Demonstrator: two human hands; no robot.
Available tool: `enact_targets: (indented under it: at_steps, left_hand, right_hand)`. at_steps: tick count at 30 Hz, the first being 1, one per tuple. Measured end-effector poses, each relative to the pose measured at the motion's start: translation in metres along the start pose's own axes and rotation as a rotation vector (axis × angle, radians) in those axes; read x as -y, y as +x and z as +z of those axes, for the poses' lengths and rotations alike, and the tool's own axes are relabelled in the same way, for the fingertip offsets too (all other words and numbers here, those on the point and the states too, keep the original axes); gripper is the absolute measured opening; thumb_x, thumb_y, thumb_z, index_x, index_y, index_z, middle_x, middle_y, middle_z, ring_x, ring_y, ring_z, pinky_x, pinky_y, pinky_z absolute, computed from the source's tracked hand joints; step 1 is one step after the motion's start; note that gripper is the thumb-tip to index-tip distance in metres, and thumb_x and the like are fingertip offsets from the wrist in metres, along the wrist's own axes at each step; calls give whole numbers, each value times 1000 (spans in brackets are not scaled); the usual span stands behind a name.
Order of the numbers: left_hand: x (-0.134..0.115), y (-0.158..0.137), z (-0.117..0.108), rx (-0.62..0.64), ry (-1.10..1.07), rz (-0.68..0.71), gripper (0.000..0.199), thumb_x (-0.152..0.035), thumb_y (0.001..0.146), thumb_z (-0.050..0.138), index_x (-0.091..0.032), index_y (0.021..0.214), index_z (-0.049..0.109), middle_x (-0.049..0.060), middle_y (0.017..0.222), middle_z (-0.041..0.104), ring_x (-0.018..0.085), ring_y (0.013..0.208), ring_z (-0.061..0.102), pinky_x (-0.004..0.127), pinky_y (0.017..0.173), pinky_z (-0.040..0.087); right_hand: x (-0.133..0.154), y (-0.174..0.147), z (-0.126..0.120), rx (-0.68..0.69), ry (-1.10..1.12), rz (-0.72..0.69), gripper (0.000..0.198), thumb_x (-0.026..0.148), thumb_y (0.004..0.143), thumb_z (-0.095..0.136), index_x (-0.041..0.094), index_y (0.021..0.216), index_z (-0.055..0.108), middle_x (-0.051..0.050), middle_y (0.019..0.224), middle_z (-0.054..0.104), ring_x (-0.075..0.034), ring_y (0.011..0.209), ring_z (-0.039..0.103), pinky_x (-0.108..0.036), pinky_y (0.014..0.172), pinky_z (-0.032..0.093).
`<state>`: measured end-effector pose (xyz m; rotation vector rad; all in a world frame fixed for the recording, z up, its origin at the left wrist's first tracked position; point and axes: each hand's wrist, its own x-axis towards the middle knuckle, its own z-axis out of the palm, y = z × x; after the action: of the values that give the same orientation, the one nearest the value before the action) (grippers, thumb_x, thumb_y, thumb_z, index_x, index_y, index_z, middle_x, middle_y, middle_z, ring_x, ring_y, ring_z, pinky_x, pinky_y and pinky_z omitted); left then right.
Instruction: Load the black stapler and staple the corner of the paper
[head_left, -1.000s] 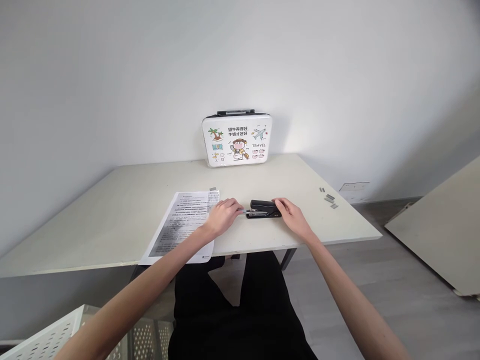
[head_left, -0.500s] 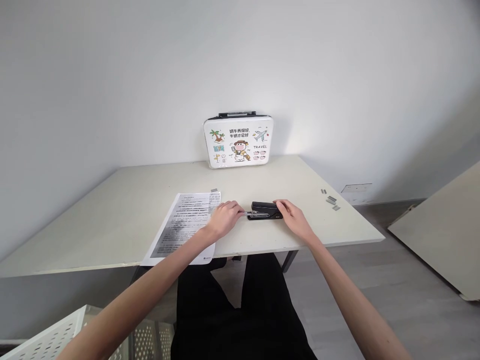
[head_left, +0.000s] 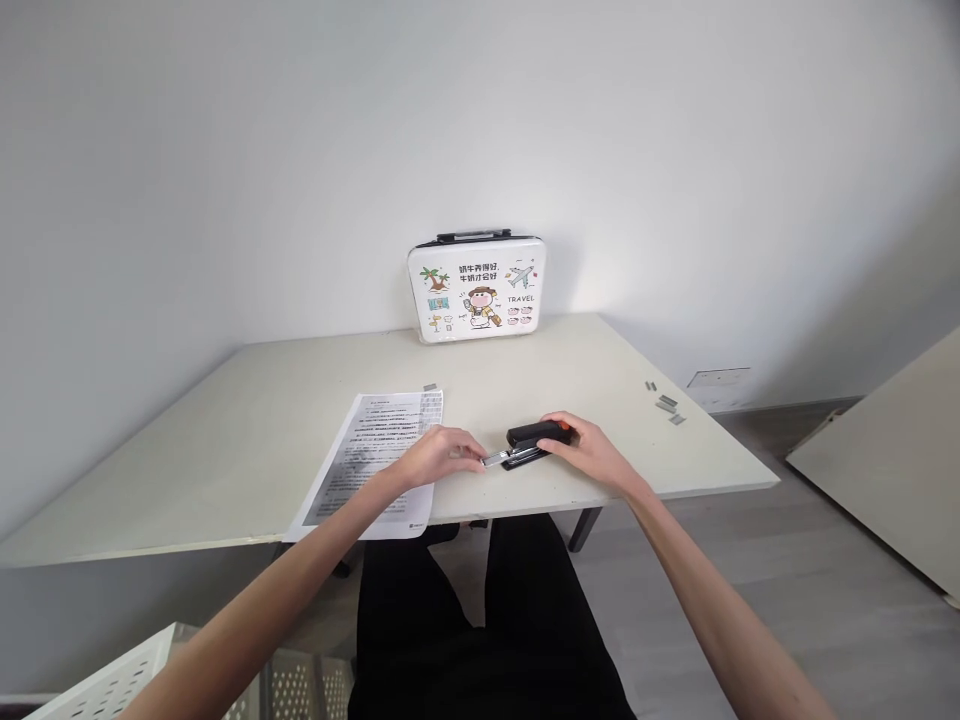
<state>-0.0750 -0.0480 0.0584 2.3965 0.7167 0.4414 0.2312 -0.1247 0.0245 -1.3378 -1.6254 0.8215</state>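
A black stapler (head_left: 534,434) is on the table near its front edge, with my right hand (head_left: 589,450) wrapped round its right end. From its left end a silver staple tray (head_left: 495,458) sticks out. My left hand (head_left: 442,456) pinches the outer end of this tray between thumb and fingers. Under my left wrist lies a printed sheet of paper (head_left: 360,455), its lower edge hanging over the table front. A small grey strip of staples (head_left: 430,387) rests by the sheet's top right corner.
Several more staple strips (head_left: 666,404) lie on the right side of the white table (head_left: 592,365). At the back, a white case (head_left: 480,290) with cartoon prints leans against the wall. Below left stands a white perforated basket (head_left: 127,680). A white panel (head_left: 892,470) stands at the right.
The staple tray now protrudes farther from the stapler, as my left hand has drawn slightly left and down. My right hand has shifted its grip, and the stapler is tilted a little.
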Motion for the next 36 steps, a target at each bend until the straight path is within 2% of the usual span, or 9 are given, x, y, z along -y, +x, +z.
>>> enact_targets:
  at_steps: [4,11,19,21,24,29,31,34,36]
  left_hand:
    - [2,21,7,-8,31,76,41,-62,89,76,-23,101,80,6,101,80,22,91,73,30,78,52]
    - [8,60,11,-2,126,139,49,-62,80,84,-24,109,73,3,97,77,22,91,71,28,75,47]
    - [4,57,17,-14,210,88,45,-61,83,83,-21,99,71,3,87,75,23,84,71,29,69,46]
    - [-2,44,12,-37,284,115,45,-62,89,76,-21,106,70,4,93,75,24,88,71,32,73,49]
    - [-10,9,-2,-71,375,141,44,-60,98,65,-22,122,66,8,114,74,28,107,69,39,91,52]
    - [-12,-86,-29,-126,505,28,43,-54,105,57,-26,138,61,9,139,66,30,134,59,48,114,46]
    - [-9,-126,-34,-99,558,-29,57,-59,101,62,-29,148,56,10,155,57,34,146,49,53,120,42]
    - [-5,-171,-30,-41,602,-114,95,-67,91,70,-34,169,27,10,169,40,39,154,39,58,121,39]
    - [-2,-185,-22,-48,618,-138,98,-63,94,69,-37,171,14,8,171,35,39,156,36,60,122,38]
  right_hand:
    - [2,1,-3,95,32,0,35,54,88,73,28,111,71,-3,114,75,-25,105,67,-37,94,50]
    - [1,2,-5,78,13,-13,36,55,86,74,27,108,71,-4,111,74,-25,102,66,-37,93,50]
    - [1,0,-3,63,7,-9,32,52,87,75,28,108,72,-3,111,75,-25,104,68,-38,95,51]
    - [3,-1,-2,55,6,-5,32,50,88,74,29,111,72,-2,114,76,-25,106,68,-38,96,51]
    - [4,-2,0,53,-2,-4,32,49,89,73,30,114,72,-2,118,76,-25,109,68,-37,97,51]
    - [4,-3,0,55,-31,5,32,53,90,71,30,112,72,-2,113,76,-25,103,69,-37,92,53]
    - [4,-4,0,53,-38,7,31,53,91,70,30,112,72,-2,113,76,-25,102,69,-37,91,53]
    - [4,-5,0,51,-54,15,33,55,91,70,30,112,72,-2,112,76,-26,101,69,-37,89,53]
    - [4,-5,1,51,-65,17,35,57,91,70,30,112,72,-3,112,77,-27,101,69,-38,89,53]
